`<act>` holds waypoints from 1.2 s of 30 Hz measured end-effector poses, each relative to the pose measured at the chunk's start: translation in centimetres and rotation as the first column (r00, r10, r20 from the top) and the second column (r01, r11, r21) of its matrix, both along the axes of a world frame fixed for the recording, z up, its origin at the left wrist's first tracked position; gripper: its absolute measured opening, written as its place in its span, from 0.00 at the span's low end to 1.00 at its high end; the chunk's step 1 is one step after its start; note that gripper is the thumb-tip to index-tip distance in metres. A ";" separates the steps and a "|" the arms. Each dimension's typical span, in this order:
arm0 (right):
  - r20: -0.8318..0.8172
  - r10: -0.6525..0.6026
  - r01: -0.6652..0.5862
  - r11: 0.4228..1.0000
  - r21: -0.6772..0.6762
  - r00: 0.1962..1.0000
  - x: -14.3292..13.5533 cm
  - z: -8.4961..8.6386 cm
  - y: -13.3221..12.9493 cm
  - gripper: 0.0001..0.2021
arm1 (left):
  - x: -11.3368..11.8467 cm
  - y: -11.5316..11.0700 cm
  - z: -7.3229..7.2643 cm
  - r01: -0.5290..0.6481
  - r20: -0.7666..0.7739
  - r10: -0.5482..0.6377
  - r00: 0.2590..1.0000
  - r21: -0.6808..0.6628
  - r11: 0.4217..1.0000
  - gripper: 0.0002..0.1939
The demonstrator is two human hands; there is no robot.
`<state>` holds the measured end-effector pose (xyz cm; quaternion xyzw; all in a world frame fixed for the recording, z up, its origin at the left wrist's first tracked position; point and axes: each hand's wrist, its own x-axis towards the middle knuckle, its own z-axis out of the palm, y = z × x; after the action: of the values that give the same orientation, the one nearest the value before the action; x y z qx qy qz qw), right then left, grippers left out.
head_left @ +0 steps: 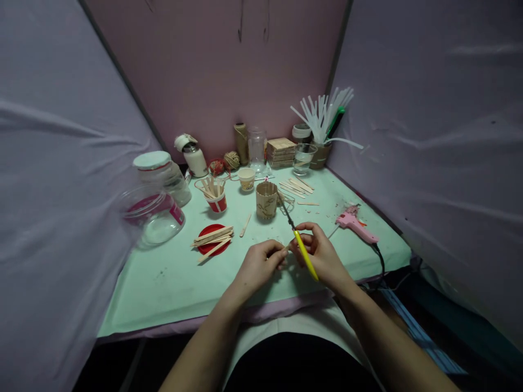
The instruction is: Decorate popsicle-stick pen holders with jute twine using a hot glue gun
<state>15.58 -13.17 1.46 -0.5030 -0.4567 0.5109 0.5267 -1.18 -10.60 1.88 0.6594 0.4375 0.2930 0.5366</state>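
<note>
My right hand [321, 253] is closed around a pair of yellow-handled scissors [304, 255], seen nearly edge-on, with the dark blades pointing away from me. The fingertips of my left hand [263, 262] are pinched on a small pale piece [287, 247], which looks like wood. It stretches towards the right fingers; whether they touch it is hard to make out. Beyond the hands stands a cup covered in wooden sticks [266, 202], with brown twine-like decoration on its side. A single wooden stick [245, 225] lies to the left of that cup.
Wooden sticks [212, 239] rest on a red lid [220, 249] at left. A pink glue gun [357, 224] lies at right, its cable over the edge. Behind are a red cup of sticks [216, 204], loose sticks [296, 188], jars and white glue sticks [324, 111]. Clear tubs [159, 223] stand far left.
</note>
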 end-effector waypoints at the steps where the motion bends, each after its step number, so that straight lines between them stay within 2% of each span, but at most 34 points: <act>1: 0.007 -0.020 0.020 1.000 -0.002 1.000 0.1 -0.1 0.0 0.30 | 0.2 -0.1 -0.2 -0.015 0.047 0.018 0.999 -0.056 0.998 0.13; 6: 0.023 -0.106 0.106 0.994 -0.005 0.994 0.7 -0.4 -0.1 0.32 | -0.3 -0.1 -0.3 -0.056 0.230 0.125 0.965 -0.286 0.957 0.23; 11: 0.077 -0.131 0.133 0.991 -0.023 0.988 0.8 -1.0 -0.9 0.34 | -0.6 -0.1 -0.3 -0.104 0.299 0.218 0.929 -0.352 0.930 0.27; 16: 0.289 -0.162 0.175 0.984 -0.019 0.944 1.4 -1.2 -3.0 0.27 | 0.0 -0.2 -0.7 -0.169 0.386 0.294 0.874 -0.326 0.930 0.25; 21: 0.483 -0.019 0.069 0.994 -0.085 0.876 1.6 0.0 -5.3 0.21 | 0.8 -0.6 -0.5 -0.226 0.447 0.334 0.830 -0.278 0.933 0.23; 28: 0.497 0.058 0.019 0.989 -0.149 0.866 0.2 0.5 -6.0 0.20 | 1.5 -1.9 0.2 -0.232 0.456 0.301 0.838 -0.201 0.952 0.18; 36: 0.505 0.069 0.014 0.987 -0.158 0.861 -0.3 0.8 -5.9 0.22 | 1.7 -2.4 -0.1 -0.235 0.426 0.277 0.861 -0.149 0.960 0.13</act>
<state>15.33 -19.09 2.25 -0.6529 -0.5452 0.4018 0.3393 0.47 -12.97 1.77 0.4859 0.4005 0.4836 0.6079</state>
